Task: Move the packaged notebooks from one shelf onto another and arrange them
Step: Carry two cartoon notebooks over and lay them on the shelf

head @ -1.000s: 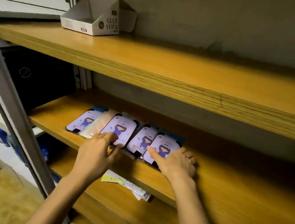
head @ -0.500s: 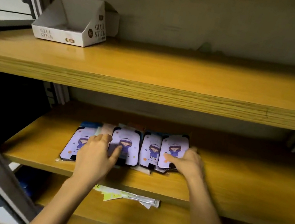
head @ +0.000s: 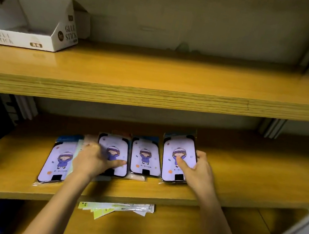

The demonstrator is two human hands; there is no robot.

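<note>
Right grip (head: 195, 171) clamps a lilac, black-edged packaged notebook (head: 177, 147) with a cartoon child; left grip (head: 94, 160) is blurred, state unclear.

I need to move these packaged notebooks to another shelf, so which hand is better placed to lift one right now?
Right. The right hand grips the rightmost notebook, thumb on its cover, fingers round its edge. The left hand lies blurred over a middle notebook, its hold unclear.
</note>
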